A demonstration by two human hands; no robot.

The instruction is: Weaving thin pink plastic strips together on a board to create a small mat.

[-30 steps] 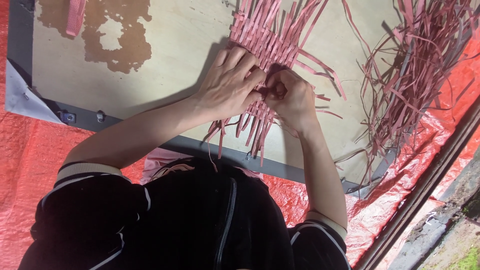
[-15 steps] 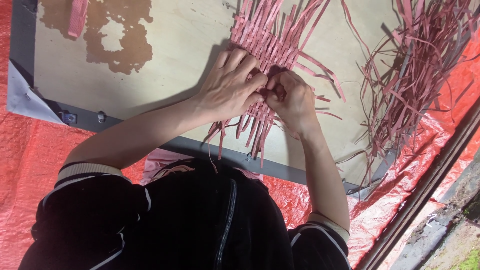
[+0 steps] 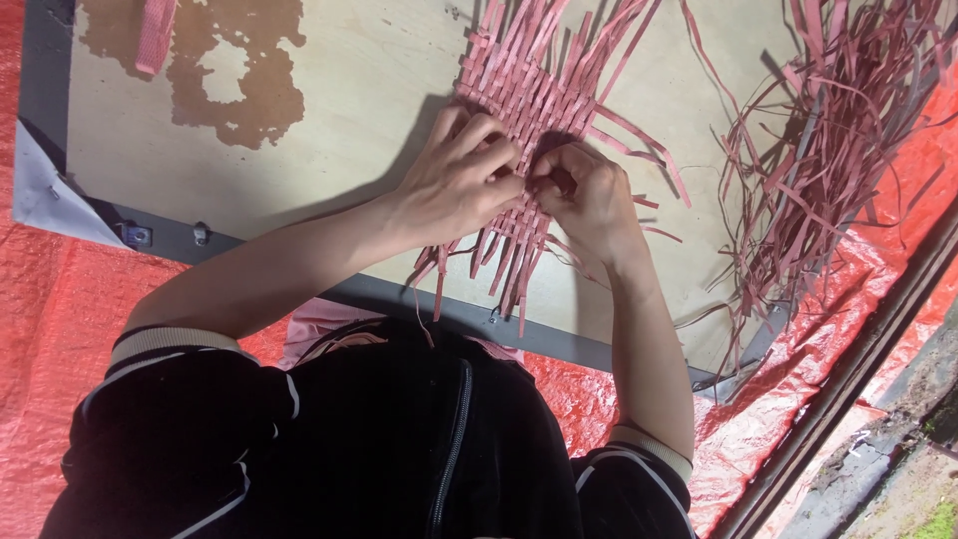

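Two hands weave pink strips into a flat mat on a wooden board.

Head view: the left hand [image 3: 454, 185] lies with fingers spread, pressing the woven mat [image 3: 529, 95] flat; the right hand [image 3: 589, 200] pinches one strip at the mat's near edge. The weaving looks partway done; the next move likely calls for threading that strip over and under. The board [image 3: 329, 130] lies on a red tarp [image 3: 50, 329], with loose strips [image 3: 838, 130] piled to the right.

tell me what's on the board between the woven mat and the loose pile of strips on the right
In the head view, bare board separates the woven mat from the loose pile; only stray pink strip ends cross it.
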